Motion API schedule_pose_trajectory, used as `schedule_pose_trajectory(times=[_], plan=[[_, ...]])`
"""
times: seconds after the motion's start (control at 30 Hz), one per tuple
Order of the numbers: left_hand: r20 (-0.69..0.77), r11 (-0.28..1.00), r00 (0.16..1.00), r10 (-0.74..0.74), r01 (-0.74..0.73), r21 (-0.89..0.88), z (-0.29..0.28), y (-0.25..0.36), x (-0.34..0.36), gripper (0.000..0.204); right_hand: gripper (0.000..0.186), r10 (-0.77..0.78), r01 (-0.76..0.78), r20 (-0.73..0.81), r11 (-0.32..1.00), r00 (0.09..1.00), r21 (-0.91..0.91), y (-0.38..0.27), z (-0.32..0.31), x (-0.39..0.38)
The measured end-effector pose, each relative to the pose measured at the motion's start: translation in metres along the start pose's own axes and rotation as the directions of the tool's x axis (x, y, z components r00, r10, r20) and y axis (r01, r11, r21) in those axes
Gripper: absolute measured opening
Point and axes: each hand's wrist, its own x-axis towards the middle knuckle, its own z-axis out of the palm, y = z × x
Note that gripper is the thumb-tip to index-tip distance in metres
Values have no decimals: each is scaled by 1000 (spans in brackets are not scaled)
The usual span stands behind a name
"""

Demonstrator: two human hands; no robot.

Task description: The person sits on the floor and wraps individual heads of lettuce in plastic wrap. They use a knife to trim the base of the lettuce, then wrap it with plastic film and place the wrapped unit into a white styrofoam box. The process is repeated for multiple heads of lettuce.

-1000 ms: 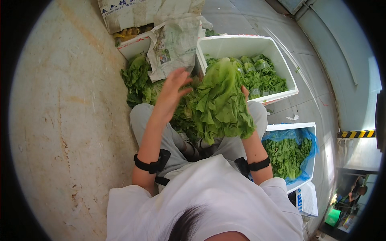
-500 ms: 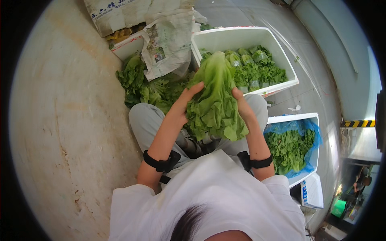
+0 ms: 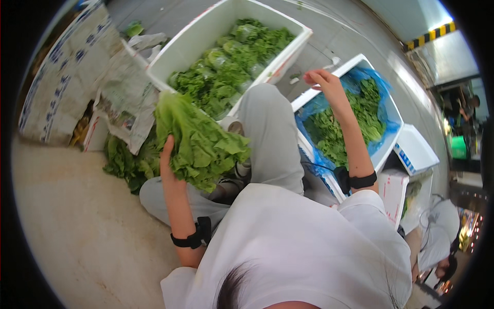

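My left hand is closed around a head of green leaf lettuce, holding it tilted above my lap. Its pale stem end points up and away, and the loose leaves spread to the right. My right hand is raised above the near-left rim of a white foam box lined with blue plastic. Slightly bent fingers point left, and I see nothing held in them. Inside that box lie leafy greens. More lettuce rests on the floor beyond my left knee.
A larger white foam box ahead holds several bagged greens. Stained cardboard and a crumpled paper sack stand at the left. Another person bends at the far right, near a white foam lid.
My right hand has left the lettuce and moved right, over by the blue-lined box. The left hand keeps the lettuce, now tilted. My view has turned to the right.
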Motion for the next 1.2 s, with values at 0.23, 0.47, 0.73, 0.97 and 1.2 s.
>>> schedule_pose_trajectory(times=[0.23, 0.47, 0.73, 0.97, 1.2], plan=[[-188, 996, 982, -8, 24, 85, 20, -7, 4, 54, 17, 510, -508, -26, 848, 860, -152, 155, -34, -28], [-166, 960, 986, 31, 17, 279, 41, -15, 7, 54, 25, 357, -339, -41, 836, 933, -432, 195, 8, -18], [-142, 976, 989, 46, -14, 219, 42, -9, 2, 54, 34, 405, -132, 262, 723, 876, -678, 267, 12, -8], [-81, 980, 986, 144, -131, 148, 10, 26, -10, 56, 21, 180, 34, 259, 757, 949, -652, 285, 6, -13], [-43, 986, 986, 162, -161, 35, -23, 36, -16, 61, 21, 78, -11, 157, 922, 984, -386, 153, -43, -37]])
